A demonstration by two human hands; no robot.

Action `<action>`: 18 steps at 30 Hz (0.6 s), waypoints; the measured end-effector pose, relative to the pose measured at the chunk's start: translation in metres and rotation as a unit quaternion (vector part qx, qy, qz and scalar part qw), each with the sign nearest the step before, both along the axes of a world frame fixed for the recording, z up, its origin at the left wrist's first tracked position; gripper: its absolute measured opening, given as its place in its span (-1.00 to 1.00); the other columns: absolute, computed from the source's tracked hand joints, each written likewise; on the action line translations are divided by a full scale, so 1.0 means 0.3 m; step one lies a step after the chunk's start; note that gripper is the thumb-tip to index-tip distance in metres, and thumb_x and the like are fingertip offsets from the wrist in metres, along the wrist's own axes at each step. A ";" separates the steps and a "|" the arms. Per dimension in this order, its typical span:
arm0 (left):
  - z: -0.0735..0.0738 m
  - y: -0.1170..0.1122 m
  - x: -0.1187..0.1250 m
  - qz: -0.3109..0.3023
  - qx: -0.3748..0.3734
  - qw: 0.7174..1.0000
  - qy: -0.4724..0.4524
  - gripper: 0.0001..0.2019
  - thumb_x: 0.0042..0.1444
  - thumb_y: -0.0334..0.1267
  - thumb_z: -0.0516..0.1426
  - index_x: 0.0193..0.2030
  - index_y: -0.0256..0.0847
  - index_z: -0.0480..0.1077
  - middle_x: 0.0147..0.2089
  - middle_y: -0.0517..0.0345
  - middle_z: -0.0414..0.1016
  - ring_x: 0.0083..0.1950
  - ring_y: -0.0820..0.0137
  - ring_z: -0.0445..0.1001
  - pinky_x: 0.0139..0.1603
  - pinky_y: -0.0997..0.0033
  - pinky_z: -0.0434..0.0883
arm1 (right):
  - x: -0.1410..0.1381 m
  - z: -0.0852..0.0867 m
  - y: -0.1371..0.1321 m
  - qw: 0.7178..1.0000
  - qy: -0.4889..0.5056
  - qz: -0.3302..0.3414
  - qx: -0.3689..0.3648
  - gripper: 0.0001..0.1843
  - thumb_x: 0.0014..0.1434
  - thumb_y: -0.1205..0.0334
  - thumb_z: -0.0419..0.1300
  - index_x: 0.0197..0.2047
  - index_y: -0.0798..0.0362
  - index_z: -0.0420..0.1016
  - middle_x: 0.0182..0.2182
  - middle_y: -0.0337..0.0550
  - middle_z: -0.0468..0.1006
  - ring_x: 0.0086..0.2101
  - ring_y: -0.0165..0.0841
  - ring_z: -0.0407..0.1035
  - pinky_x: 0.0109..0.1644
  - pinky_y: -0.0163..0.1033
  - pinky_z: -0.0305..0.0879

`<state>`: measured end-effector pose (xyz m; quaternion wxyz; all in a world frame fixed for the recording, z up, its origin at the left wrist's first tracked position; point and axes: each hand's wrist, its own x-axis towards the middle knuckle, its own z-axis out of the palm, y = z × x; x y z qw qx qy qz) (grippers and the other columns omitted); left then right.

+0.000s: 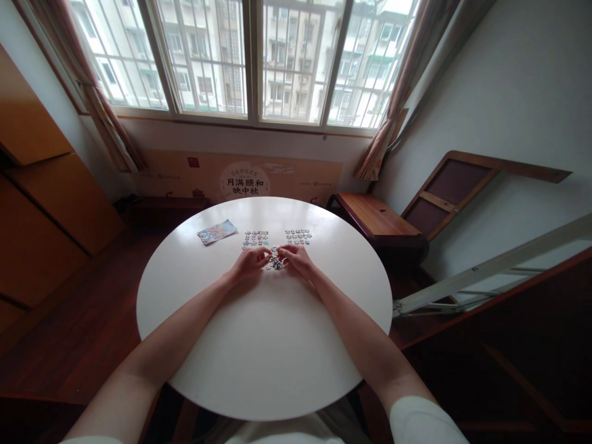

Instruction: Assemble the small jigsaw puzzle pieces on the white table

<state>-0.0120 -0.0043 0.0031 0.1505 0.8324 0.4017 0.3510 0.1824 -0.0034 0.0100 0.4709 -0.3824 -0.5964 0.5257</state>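
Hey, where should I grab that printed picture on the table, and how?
Probably pinch the printed picture by its near edge, coming in low from the near right with the left hand. It lies flat on the white table, apart from the puzzle pieces, and that edge faces the hand.

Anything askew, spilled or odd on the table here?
Little stands out. The picture sheet lies slanted at the far left of the table, unlike the neat rows of puzzle pieces. The loose pile between the left hand and right hand is jumbled, but seems gathered, not spilled.
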 end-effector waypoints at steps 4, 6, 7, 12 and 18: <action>-0.001 0.001 0.000 -0.003 0.005 1.000 -0.003 -0.79 0.11 -0.18 0.08 -0.22 -0.24 0.47 -0.57 0.27 0.39 -0.56 0.59 0.27 -0.48 0.62 0.19 | 0.001 0.002 -0.001 1.000 0.009 -0.001 0.003 -0.72 -0.12 0.14 0.29 -0.34 0.13 0.50 -0.53 -0.17 0.53 -0.49 -0.41 0.40 -0.47 -0.35 0.27; -0.004 0.002 0.001 -0.004 0.008 1.000 -0.006 -0.78 0.10 -0.16 0.09 -0.22 -0.23 0.47 -0.58 0.27 0.39 -0.57 0.59 0.27 -0.49 0.62 0.19 | -0.002 0.005 -0.003 1.000 0.003 0.000 0.002 -0.72 -0.15 0.16 0.31 -0.34 0.13 0.51 -0.51 -0.16 0.54 -0.50 -0.42 0.40 -0.48 -0.36 0.26; -0.007 0.003 0.002 -0.004 0.010 1.000 -0.009 -0.77 0.10 -0.15 0.10 -0.23 -0.23 0.47 -0.59 0.28 0.39 -0.57 0.59 0.27 -0.50 0.63 0.19 | -0.003 0.006 -0.004 1.000 -0.003 0.000 0.002 -0.71 -0.16 0.16 0.32 -0.34 0.13 0.51 -0.51 -0.16 0.54 -0.51 -0.43 0.39 -0.49 -0.36 0.25; -0.020 0.007 0.004 0.004 0.026 0.999 -0.023 -0.78 0.09 -0.14 0.12 -0.25 -0.23 0.48 -0.63 0.29 0.36 -0.59 0.59 0.27 -0.52 0.64 0.18 | -0.008 0.011 -0.009 1.000 -0.017 0.001 0.002 -0.71 -0.19 0.14 0.34 -0.39 0.15 0.53 -0.54 -0.15 0.54 -0.54 -0.43 0.37 -0.50 -0.35 0.24; -0.019 0.006 0.000 -0.005 0.032 0.999 -0.023 -0.77 0.10 -0.14 0.11 -0.27 -0.24 0.48 -0.61 0.27 0.38 -0.58 0.60 0.28 -0.52 0.64 0.19 | -0.004 0.010 -0.008 1.000 -0.021 0.003 0.003 -0.68 -0.19 0.11 0.34 -0.38 0.16 0.53 -0.54 -0.13 0.55 -0.54 -0.42 0.38 -0.50 -0.34 0.24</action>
